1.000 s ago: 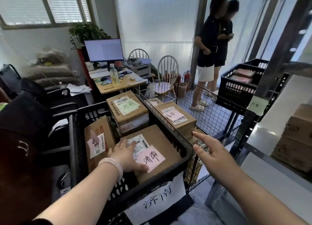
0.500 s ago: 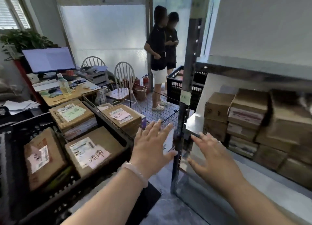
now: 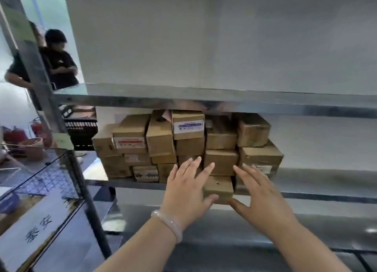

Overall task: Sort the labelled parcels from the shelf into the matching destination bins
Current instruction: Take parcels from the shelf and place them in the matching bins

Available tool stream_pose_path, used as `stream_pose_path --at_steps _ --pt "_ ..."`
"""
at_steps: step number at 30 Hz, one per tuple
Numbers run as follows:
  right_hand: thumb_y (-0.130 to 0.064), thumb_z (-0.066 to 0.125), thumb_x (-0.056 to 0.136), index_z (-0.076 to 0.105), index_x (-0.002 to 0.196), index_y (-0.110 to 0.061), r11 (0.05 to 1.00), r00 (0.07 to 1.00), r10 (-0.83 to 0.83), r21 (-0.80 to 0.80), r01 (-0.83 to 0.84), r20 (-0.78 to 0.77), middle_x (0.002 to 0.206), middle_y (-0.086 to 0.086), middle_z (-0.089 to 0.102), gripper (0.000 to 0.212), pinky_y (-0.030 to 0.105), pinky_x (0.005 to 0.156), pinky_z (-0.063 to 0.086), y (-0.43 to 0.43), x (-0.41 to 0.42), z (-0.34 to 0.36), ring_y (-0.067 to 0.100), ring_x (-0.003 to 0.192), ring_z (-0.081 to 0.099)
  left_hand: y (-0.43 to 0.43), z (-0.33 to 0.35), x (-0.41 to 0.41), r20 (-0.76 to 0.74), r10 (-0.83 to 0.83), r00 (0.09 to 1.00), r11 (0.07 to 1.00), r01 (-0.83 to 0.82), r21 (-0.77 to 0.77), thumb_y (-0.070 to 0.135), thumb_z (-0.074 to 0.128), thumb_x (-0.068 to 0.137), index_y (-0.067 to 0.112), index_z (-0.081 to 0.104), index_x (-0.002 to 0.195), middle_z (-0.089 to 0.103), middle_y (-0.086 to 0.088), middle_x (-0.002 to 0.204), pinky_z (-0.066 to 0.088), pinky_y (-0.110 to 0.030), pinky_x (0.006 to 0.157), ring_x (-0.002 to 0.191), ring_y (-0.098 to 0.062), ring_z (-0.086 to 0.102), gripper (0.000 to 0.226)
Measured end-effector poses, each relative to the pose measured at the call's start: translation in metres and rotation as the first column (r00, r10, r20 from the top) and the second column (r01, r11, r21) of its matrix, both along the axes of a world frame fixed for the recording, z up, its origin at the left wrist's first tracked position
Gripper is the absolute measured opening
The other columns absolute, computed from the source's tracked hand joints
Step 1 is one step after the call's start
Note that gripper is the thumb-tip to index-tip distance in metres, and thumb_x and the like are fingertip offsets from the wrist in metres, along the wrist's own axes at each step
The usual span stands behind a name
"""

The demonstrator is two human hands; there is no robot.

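- left hand and right hand are being held open, fingers straight and spread, nothing gripped
- small brown parcel is being flanked by both hands, thumbs right by its bottom edge
- the parcel's being carried at the shelf front, under the parcel stack

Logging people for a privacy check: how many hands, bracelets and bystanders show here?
Hands: 2, left hand, right hand
Bracelets: 1
Bystanders: 2, nearer bystander, half-hidden bystander
Total: 5
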State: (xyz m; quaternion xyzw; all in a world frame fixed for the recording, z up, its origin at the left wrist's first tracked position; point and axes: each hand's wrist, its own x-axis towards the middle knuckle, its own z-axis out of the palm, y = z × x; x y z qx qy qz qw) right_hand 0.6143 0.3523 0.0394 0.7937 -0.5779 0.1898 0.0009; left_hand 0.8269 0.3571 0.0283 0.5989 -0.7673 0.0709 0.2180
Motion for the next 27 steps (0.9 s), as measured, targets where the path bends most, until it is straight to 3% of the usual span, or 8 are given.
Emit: stream_pose_path --at_steps 8,14,18,20,23,27 --pt "-0.069 0.051 0.084 0.008 0.152 -0.042 0.97 0.967 -0.238 0.065 0.233 0.095 0.162 -0.015 0.008 0.085 0.025 0.117 0.004 0.013 -0.108 -0.003 0.006 0.148 -0.001 -0.042 -0.004 -0.119 -0.042 -0.223 0.974 0.972 0.225 0.061 0.066 0.048 0.089 0.046 0.011 0.153 0.009 0.004 0.165 0.006 -0.041 0.121 0.151 -0.018 0.006 0.077" --pt "-0.064 0.051 0.088 0.007 0.152 -0.045 0.951 0.946 -0.295 0.142 0.276 0.133 0.161 -0.019 0.004 0.08 0.026 0.117 0.007 -0.009 -0.128 -0.003 0.004 0.148 -0.002 -0.103 0.019 -0.13 -0.271 -0.213 0.939 0.968 0.24 0.071 0.06 0.055 0.09 0.045 0.02 0.152 0.01 0.006 0.164 0.016 -0.042 0.12 0.15 -0.02 0.008 0.073" --pt "-0.063 0.052 0.088 0.011 0.15 -0.049 0.946 0.93 -0.312 0.159 0.284 0.196 0.158 -0.024 0.007 0.076 0.027 0.114 0.024 -0.041 -0.13 0.005 0.004 0.143 0.02 -0.158 0.04 -0.121 -0.44 -0.135 0.888 0.98 0.185 0.073 0.054 0.059 0.091 0.039 0.025 0.153 0.015 0.0 0.163 0.019 -0.043 0.12 0.15 -0.025 0.011 0.071" --pt "-0.064 0.052 0.087 0.01 0.149 -0.052 0.942 0.922 -0.323 0.165 0.291 0.216 0.156 -0.027 0.008 0.076 0.03 0.111 0.031 -0.063 -0.128 0.01 0.005 0.138 0.031 -0.183 0.044 -0.119 -0.441 -0.138 0.887 0.978 0.193 0.083 0.052 0.059 0.092 0.037 0.026 0.153 0.016 -0.001 0.163 0.019 -0.041 0.119 0.15 -0.025 0.012 0.07" --pt "-0.064 0.052 0.086 0.012 0.146 -0.056 0.949 0.915 -0.307 0.159 0.273 0.263 0.156 -0.028 0.009 0.073 0.034 0.114 0.03 -0.096 -0.124 0.012 0.003 0.143 0.016 -0.213 0.042 -0.121 -0.451 -0.161 0.878 0.968 0.23 0.103 0.047 0.059 0.094 0.035 0.028 0.153 0.021 -0.002 0.161 0.023 -0.036 0.118 0.149 -0.023 0.016 0.068" --pt "-0.066 0.049 0.086 0.013 0.144 -0.059 0.954 0.913 -0.289 0.166 0.25 0.286 0.153 -0.033 0.008 0.069 0.032 0.113 0.029 -0.125 -0.119 0.003 -0.001 0.141 0.015 -0.243 0.036 -0.124 -0.405 -0.161 0.9 0.97 0.22 0.103 0.047 0.058 0.094 0.034 0.033 0.15 0.028 -0.005 0.156 0.028 -0.038 0.116 0.147 -0.024 0.019 0.063"
